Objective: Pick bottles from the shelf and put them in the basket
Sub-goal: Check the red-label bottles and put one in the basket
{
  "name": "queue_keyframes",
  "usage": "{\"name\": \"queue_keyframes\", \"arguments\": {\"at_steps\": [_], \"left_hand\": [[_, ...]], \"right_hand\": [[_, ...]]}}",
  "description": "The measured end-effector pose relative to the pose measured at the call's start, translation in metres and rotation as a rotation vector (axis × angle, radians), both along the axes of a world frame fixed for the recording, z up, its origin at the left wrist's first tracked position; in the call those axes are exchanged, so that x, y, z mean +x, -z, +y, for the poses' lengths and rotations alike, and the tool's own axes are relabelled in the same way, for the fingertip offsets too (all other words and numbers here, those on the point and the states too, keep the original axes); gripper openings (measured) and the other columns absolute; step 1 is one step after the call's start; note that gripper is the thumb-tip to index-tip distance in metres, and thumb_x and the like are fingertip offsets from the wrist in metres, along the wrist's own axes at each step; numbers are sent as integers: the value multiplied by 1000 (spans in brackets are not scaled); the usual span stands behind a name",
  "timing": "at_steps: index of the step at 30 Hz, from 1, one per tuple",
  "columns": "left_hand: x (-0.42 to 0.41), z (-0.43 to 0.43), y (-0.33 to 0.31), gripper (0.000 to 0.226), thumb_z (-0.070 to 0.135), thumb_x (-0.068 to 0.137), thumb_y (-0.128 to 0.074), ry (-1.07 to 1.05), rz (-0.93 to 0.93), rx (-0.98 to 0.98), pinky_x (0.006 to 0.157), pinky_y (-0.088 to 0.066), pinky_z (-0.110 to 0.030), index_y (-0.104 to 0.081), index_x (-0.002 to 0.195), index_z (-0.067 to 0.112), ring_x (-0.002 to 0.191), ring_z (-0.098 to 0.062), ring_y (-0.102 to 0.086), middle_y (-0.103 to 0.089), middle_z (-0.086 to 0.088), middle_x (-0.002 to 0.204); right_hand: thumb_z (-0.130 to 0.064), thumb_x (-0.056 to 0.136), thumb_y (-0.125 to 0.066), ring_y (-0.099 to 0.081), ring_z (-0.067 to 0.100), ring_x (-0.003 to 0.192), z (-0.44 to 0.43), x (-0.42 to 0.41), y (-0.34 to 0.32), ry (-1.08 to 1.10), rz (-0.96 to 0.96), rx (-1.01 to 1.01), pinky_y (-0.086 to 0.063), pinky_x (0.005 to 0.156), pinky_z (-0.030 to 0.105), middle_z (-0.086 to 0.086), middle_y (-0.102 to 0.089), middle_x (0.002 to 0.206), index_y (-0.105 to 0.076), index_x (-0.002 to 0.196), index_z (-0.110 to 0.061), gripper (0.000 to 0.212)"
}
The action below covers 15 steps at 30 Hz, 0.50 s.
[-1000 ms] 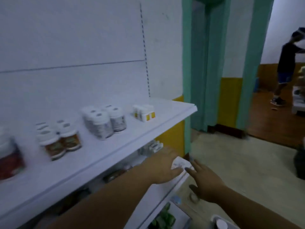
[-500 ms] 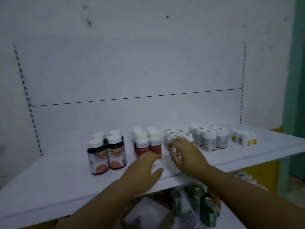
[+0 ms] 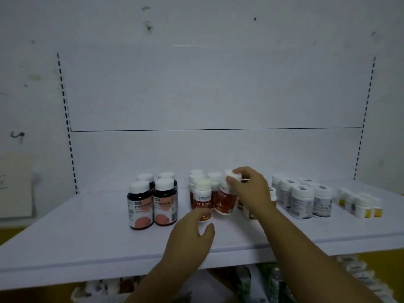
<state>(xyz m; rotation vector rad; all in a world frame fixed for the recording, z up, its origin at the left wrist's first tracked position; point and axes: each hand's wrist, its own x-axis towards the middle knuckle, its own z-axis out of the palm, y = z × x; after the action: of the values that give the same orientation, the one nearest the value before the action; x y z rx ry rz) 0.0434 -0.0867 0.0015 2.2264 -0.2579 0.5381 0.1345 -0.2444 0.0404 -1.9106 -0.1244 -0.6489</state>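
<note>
1. Shelf (image 3: 91,239), white and wide, carries several clusters of bottles in front of both hands.
2. The right hand (image 3: 251,189) reaches over the shelf and pinches the white cap of a tilted red bottle (image 3: 225,202) between thumb and curled fingers. The bottle's top leans toward the hand. I cannot tell whether its base touches the shelf.
3. The left hand (image 3: 190,237) sits lower, nearer the shelf's front edge, with fingers stretched forward and thumb spread out to the right. Its fingertips touch the base of the front red bottle (image 3: 202,197), which stands upright just left of the tilted one.
4. More red bottles (image 3: 214,178) stand upright beyond the left hand's fingertips, behind those two.
5. Four dark bottles (image 3: 153,202) with white caps stand just left of the left hand.
6. White bottles (image 3: 303,200) stand to the right of the right hand, and small yellow-banded bottles (image 3: 363,207) sit farther right.
7. Beneath both forearms lie blurred goods on a lower level.
</note>
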Motion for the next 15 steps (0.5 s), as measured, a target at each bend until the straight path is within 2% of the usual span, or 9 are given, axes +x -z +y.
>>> {"name": "queue_keyframes", "arguments": {"at_steps": [3, 5, 7, 8, 10, 12, 15], "left_hand": [[-11, -10, -2, 32, 21, 90, -56, 11, 28, -248, 90, -36, -13, -55, 121, 27, 106, 0, -50, -55, 18, 113], [-15, -16, -4, 29, 22, 89, -57, 128, 210, -621, 86, -44, -12, -56, 118, 22, 103, -3, -57, -60, 12, 113], [-11, -18, -2, 33, 27, 85, -58, 291, 502, -1125, 82, -54, -32, -56, 114, 13, 99, -22, -65, -67, -8, 111], [-10, -18, 0, 36, 30, 81, -57, 351, 640, -1306, 77, -56, -41, -56, 110, 8, 95, -33, -67, -69, -17, 105], [-12, -16, 4, 46, 36, 74, -56, 454, 805, -1474, 68, -58, -45, -55, 106, 3, 85, -41, -68, -71, -25, 96], [-16, -15, 10, 59, 38, 66, -58, 538, 858, -1578, 67, -57, -48, -53, 111, 0, 80, -41, -70, -70, -28, 97], [-22, -11, 18, 65, 41, 63, -55, 593, 910, -1564, 66, -57, -47, -52, 112, -2, 75, -39, -71, -69, -29, 95]], "right_hand": [[-28, 82, -67, -64, 10, 84, -16, -32, -12, -96, -24, 249, -52, 65, 24, -6, -67, 96, -64, 95, -26, 13], [-26, 83, -67, -66, 13, 84, -16, -54, -15, -219, 18, 323, -55, 63, 23, -2, -68, 96, -65, 96, -22, 13], [-23, 84, -66, -67, 14, 84, -12, -70, -13, -324, 70, 369, -54, 55, 18, 3, -68, 97, -65, 102, -17, 19], [-23, 83, -66, -67, 14, 84, -11, -76, -10, -358, 87, 390, -53, 54, 16, 3, -68, 98, -64, 105, -16, 23], [-26, 82, -66, -67, 15, 89, -8, -85, -5, -382, 100, 417, -53, 58, 17, 2, -69, 101, -65, 106, -18, 25], [-27, 82, -66, -67, 16, 93, -7, -89, 0, -380, 98, 446, -55, 65, 22, 0, -70, 103, -68, 103, -18, 23], [-24, 82, -66, -67, 15, 94, -5, -93, 6, -379, 98, 511, -55, 68, 25, -2, -72, 102, -70, 98, -19, 17]]}}
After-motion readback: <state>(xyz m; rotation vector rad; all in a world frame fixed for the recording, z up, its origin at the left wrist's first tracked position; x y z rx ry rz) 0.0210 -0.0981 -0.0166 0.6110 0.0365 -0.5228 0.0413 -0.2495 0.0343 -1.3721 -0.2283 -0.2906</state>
